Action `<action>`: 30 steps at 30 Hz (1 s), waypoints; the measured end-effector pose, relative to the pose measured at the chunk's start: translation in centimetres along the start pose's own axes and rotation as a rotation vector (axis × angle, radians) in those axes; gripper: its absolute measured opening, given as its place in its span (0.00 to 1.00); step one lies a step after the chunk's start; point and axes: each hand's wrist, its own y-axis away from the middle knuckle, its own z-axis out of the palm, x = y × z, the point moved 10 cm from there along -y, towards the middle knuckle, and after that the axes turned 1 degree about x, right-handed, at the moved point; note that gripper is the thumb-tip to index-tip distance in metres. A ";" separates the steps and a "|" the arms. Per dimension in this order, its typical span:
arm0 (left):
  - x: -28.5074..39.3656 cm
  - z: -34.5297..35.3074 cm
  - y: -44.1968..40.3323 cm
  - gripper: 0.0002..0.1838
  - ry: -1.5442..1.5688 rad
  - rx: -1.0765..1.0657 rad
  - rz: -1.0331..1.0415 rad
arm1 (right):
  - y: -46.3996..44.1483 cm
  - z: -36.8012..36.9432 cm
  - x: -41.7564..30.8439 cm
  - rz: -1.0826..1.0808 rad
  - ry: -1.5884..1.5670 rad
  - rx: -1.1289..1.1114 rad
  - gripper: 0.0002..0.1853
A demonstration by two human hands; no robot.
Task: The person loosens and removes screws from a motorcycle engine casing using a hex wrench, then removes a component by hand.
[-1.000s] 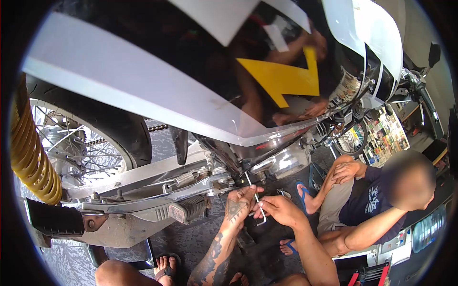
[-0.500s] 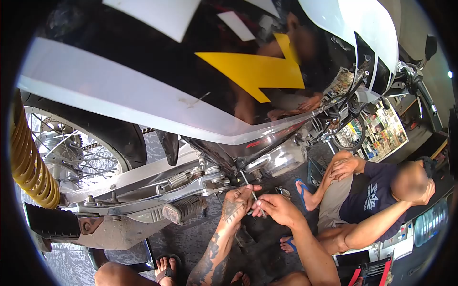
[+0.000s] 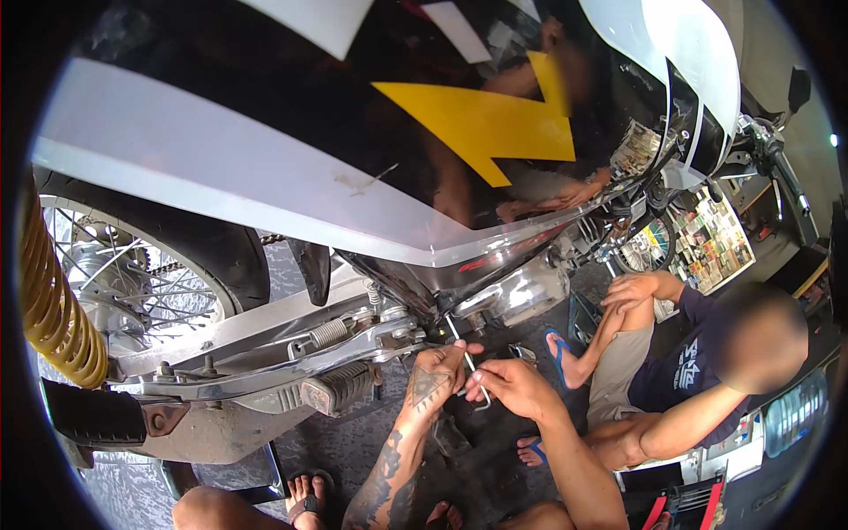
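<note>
My left hand (image 3: 435, 378) and my right hand (image 3: 515, 389) meet below the motorcycle's side. Both pinch a thin metal rod with a bent end (image 3: 451, 327), which looks like a long L-shaped hex key. My left thumb and fingertips close round its middle, and my right fingertips close lower down, near the bend. Its upper tip reaches the lower edge of the motorcycle's black and white side panel (image 3: 353, 216). Whether the tip sits in a fastener is too small to tell. Left of my hands is a ribbed footpeg (image 3: 337, 390).
A seated person in a dark shirt (image 3: 676, 375) is close on the right. A gold shock spring (image 3: 57, 296) and the spoked rear wheel (image 3: 150, 274) are at left. A red and black stand (image 3: 693, 505) and a clear blue bottle (image 3: 795, 411) stand at lower right.
My hands stay almost in place, while the rod's bent lower end shows more clearly. The seated person's raised hand has dropped out of sight behind the head. My view has shifted slightly.
</note>
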 end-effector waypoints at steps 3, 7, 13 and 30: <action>0.0 -0.3 0.3 0.19 0.054 0.083 -0.029 | -0.2 -0.4 0.0 0.001 0.076 0.082 0.12; -0.2 0.5 0.4 0.15 0.447 0.175 0.049 | 0.0 -1.6 0.1 0.041 0.119 0.210 0.14; -1.2 1.9 -1.0 0.11 1.090 0.083 0.076 | 1.2 -1.4 -3.5 0.020 0.091 0.162 0.12; -1.0 2.0 0.7 0.17 0.933 0.087 0.039 | -0.5 -1.7 1.2 0.005 0.119 0.231 0.05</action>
